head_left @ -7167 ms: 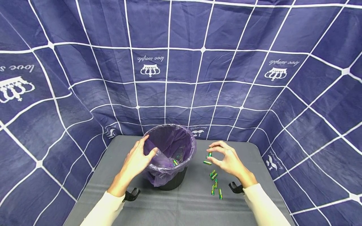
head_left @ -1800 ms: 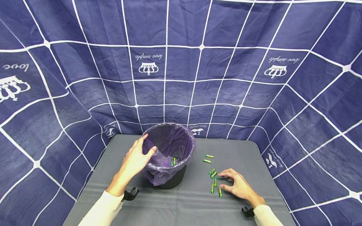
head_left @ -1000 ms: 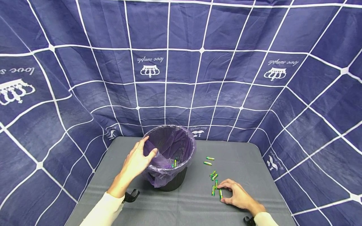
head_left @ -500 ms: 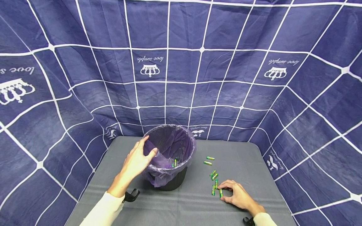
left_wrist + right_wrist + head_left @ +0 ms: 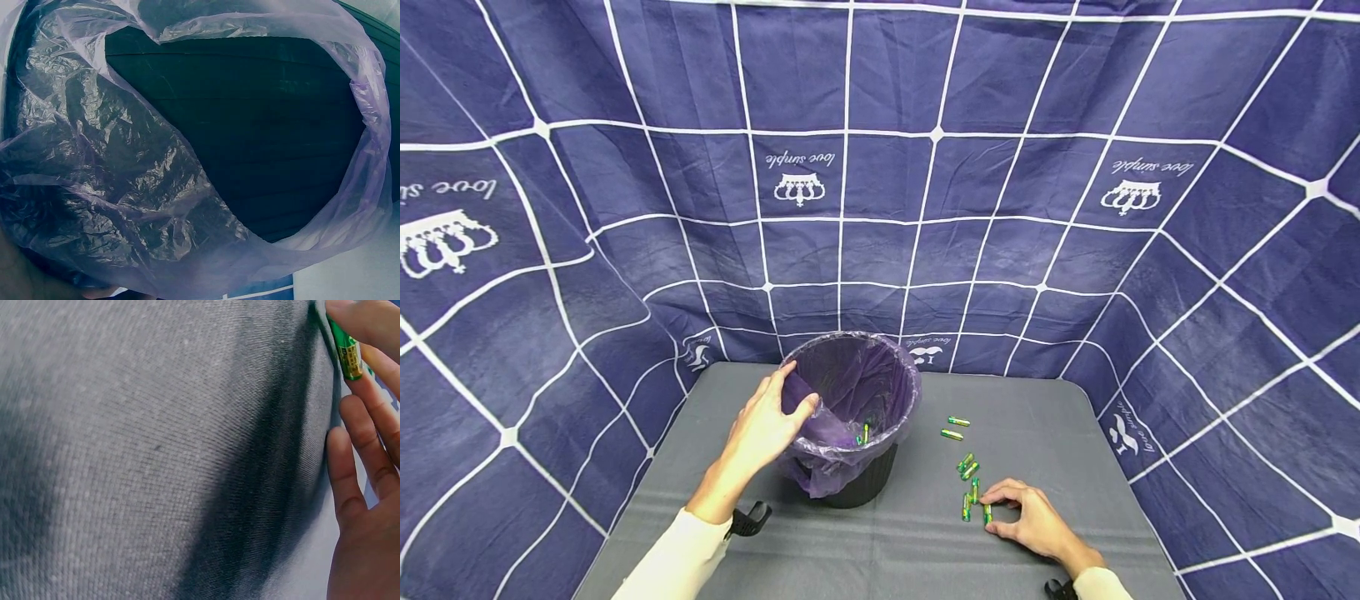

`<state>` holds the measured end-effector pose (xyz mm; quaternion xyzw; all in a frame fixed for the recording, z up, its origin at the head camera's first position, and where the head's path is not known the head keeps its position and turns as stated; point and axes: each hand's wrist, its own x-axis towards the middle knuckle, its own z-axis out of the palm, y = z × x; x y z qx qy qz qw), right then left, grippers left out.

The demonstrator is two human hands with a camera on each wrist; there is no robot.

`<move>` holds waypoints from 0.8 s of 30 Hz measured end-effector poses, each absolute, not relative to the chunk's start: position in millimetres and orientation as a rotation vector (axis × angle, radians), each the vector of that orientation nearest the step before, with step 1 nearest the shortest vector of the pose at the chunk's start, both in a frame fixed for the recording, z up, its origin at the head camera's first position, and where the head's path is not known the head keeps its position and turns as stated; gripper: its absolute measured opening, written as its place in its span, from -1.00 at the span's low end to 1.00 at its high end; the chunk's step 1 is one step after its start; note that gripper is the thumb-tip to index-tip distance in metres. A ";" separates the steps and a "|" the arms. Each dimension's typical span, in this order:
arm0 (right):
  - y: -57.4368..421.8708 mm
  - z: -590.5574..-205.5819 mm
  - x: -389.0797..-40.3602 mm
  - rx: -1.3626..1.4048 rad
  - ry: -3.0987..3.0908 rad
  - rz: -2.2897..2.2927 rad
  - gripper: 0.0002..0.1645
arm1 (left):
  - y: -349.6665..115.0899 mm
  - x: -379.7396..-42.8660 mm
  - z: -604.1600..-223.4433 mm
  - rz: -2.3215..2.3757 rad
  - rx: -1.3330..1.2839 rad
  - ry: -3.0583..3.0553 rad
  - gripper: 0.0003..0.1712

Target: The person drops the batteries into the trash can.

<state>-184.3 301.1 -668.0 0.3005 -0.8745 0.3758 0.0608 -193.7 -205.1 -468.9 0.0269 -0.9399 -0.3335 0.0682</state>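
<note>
In the head view my left hand (image 5: 763,425) grips the left rim of a black trash bin (image 5: 859,486), thumb toward the inside. A purple plastic bag (image 5: 880,392) lines the bin and folds over its rim; the left wrist view shows the crinkled bag (image 5: 119,169) up close. Green-and-yellow batteries (image 5: 865,432) lie inside, partly hidden. On the table to the right, my right hand (image 5: 1028,521) pinches a battery (image 5: 987,513) between thumb and fingers. The right wrist view shows this battery (image 5: 347,353) with its lower end exposed.
Several loose batteries (image 5: 975,490) lie just left of my right hand. Farther back are a pair close together (image 5: 967,467) and two more batteries (image 5: 952,434). Grey cloth covers the table (image 5: 925,550). A blue gridded curtain (image 5: 880,250) encloses the back and sides.
Since 7.2 seconds ago, my right hand has moved from the far batteries to the nearest one, which it now pinches. The batteries in the bin lie differently. My left hand stays at the rim.
</note>
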 end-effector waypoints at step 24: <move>269.7 -623.4 -204.7 0.827 -2.453 1.353 -0.48 | -204.7 -193.6 -467.6 -1.013 0.086 -2.830 -0.03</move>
